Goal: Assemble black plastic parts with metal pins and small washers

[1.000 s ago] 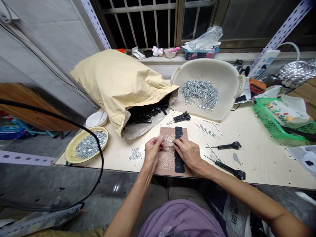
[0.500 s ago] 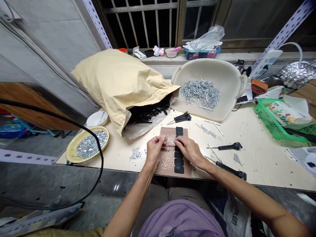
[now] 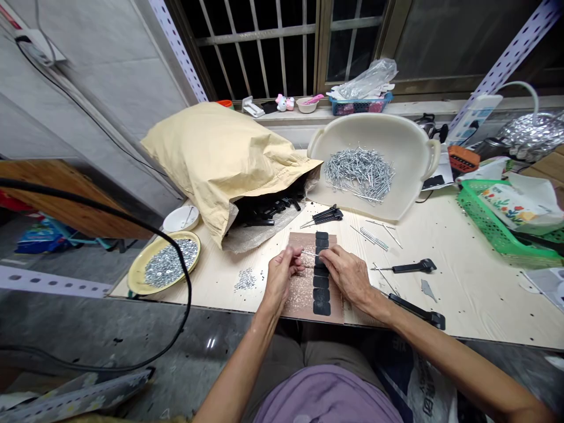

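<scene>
Over a brown board [image 3: 299, 299] bearing a column of black pads [image 3: 321, 294], a thin metal pin [image 3: 309, 253] spans the gap between my hands. My left hand [image 3: 279, 279] pinches its left end between thumb and fingertips. The fingers of my right hand [image 3: 350, 276] are closed at its other end, above the pads; their tips partly hide it. Left of the board lies a small heap of tiny metal washers [image 3: 247, 279]. To the right are loose metal pins [image 3: 373, 238] and black-handled tools with thin shafts [image 3: 412, 267].
A yellow dish of washers [image 3: 136, 276] stands at the left table edge beside a white bowl [image 3: 176, 219]. Behind are a tan sack [image 3: 220, 153] holding black parts and a white basin [image 3: 408, 176] of metal pins. A green basket [image 3: 493, 220] sits at the right.
The camera view has shifted slightly, so the table appears lower and further right. Both hands remain at the pin over the board, with only small finger movement.
</scene>
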`<state>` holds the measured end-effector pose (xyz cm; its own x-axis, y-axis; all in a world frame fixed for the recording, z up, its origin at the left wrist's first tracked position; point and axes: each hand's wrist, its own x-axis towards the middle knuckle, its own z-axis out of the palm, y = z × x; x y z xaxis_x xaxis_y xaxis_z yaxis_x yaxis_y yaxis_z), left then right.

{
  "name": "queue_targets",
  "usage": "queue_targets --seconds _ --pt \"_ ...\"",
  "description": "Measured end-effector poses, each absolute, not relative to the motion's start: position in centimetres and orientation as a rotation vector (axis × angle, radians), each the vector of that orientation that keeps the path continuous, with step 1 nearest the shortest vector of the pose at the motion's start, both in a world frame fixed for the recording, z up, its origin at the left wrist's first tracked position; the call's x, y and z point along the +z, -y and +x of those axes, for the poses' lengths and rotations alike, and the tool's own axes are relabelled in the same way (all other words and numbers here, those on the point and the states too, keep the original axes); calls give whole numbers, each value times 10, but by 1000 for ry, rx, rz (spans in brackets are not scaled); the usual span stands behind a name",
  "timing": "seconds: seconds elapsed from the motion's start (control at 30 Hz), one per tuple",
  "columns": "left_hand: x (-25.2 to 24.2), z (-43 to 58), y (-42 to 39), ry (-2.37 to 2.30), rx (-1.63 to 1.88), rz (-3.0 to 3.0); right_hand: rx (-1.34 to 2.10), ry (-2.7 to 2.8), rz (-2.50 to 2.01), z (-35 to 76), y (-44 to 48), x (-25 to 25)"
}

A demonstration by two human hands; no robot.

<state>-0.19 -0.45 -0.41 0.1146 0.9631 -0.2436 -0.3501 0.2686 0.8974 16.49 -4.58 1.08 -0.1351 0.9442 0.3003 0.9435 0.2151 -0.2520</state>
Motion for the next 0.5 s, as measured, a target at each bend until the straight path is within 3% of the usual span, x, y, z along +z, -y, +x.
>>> queue_targets --seconds 0.5 --pt "-14 -9 1 -1230 1018 1354 -141 2151 -1825 211 34 -2"
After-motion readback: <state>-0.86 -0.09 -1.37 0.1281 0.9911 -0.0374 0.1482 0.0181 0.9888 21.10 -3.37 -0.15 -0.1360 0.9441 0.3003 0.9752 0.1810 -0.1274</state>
